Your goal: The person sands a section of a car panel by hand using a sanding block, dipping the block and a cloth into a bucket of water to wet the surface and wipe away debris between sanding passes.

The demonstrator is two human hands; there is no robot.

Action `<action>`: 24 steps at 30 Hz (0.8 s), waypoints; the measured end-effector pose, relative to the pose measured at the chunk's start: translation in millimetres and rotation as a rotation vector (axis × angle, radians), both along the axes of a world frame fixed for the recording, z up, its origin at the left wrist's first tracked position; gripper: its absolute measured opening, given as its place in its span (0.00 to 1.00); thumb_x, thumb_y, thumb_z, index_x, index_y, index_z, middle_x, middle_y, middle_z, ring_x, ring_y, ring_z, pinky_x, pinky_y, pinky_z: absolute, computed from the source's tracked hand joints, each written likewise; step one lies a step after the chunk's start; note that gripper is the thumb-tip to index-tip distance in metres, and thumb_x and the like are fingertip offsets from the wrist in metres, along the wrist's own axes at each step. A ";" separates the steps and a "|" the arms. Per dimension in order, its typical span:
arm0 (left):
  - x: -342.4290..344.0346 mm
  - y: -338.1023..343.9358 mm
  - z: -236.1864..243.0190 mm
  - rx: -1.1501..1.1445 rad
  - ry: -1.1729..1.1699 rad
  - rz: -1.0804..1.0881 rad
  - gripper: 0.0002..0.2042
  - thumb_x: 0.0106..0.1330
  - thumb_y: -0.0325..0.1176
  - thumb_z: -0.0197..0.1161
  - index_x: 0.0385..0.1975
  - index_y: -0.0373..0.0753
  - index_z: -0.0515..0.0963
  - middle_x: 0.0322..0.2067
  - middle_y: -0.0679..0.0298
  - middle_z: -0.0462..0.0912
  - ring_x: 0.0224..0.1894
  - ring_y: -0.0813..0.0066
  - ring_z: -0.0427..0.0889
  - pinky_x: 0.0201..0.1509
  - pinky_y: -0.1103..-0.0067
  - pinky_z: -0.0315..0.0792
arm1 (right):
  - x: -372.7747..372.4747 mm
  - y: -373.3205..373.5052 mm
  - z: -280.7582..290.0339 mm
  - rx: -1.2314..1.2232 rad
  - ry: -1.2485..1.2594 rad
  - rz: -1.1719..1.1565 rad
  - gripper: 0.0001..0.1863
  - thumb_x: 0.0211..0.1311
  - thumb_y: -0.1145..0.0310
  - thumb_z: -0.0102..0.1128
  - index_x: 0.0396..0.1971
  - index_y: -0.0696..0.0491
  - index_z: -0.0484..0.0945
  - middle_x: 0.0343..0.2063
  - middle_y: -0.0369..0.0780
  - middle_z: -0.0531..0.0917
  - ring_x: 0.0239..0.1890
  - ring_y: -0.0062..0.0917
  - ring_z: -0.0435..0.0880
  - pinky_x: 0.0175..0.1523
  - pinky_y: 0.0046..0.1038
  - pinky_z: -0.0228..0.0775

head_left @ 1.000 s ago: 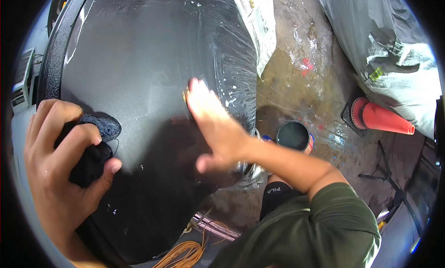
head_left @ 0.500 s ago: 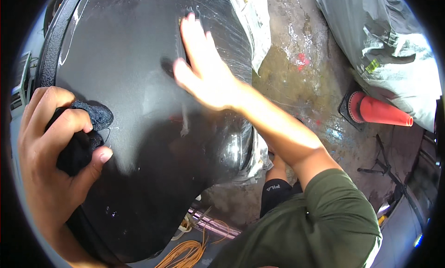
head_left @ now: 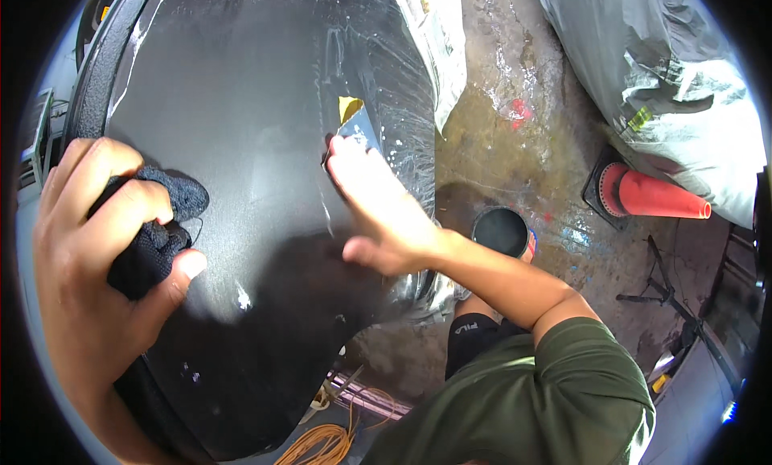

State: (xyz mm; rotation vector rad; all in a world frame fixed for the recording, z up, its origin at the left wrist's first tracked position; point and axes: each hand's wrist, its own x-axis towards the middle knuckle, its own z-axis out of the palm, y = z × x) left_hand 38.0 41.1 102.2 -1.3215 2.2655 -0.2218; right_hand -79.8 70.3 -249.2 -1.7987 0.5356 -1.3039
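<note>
My right hand (head_left: 382,203) lies nearly flat on a wet, dark car body panel (head_left: 233,119), its fingers stretched out and thumb apart. Under its fingers is a folded piece of sandpaper (head_left: 359,129), blue-grey outside with a yellow inner side showing at the corner. How the palm meets the sheet is hidden. At the panel's left edge, my left hand (head_left: 96,248) is curled around a bunched dark knitted cloth (head_left: 178,193). The thumb presses from below and the fingers wrap over the top.
Clear plastic film (head_left: 406,103) covers the panel's right side. On the wet floor stand a dark round bucket (head_left: 500,232) by my leg and an orange cone (head_left: 655,193) on its side. A grey cover (head_left: 635,47) hangs far right; an orange cord (head_left: 318,442) lies coiled below.
My right hand has slid down and slightly right across the panel, and the sandpaper now shows beyond its fingertips. The bucket has come into sight. My left hand keeps its grip on the cloth.
</note>
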 end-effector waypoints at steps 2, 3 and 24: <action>-1.0 -2.1 -2.1 -0.018 0.024 -0.029 0.20 0.43 0.39 0.75 0.32 0.34 0.77 0.43 0.52 0.77 0.50 0.48 0.77 0.57 0.59 0.70 | -4.0 -12.1 -10.7 0.018 -0.158 -0.211 0.43 0.72 0.52 0.61 0.77 0.62 0.57 0.77 0.57 0.59 0.80 0.51 0.55 0.81 0.49 0.43; -2.1 -3.6 -1.3 -0.025 0.026 -0.043 0.20 0.43 0.39 0.75 0.31 0.34 0.76 0.43 0.52 0.77 0.49 0.48 0.77 0.56 0.58 0.70 | -4.3 -21.5 -11.0 0.038 -0.254 -0.312 0.37 0.72 0.65 0.57 0.75 0.66 0.58 0.76 0.56 0.61 0.79 0.45 0.59 0.80 0.41 0.47; -3.7 -13.2 0.9 -0.017 0.178 -0.169 0.17 0.43 0.28 0.76 0.31 0.34 0.75 0.37 0.54 0.76 0.42 0.51 0.78 0.48 0.65 0.72 | -84.6 1.5 10.4 1.162 -1.030 0.265 0.23 0.80 0.54 0.55 0.63 0.55 0.72 0.55 0.42 0.79 0.57 0.25 0.79 0.63 0.33 0.74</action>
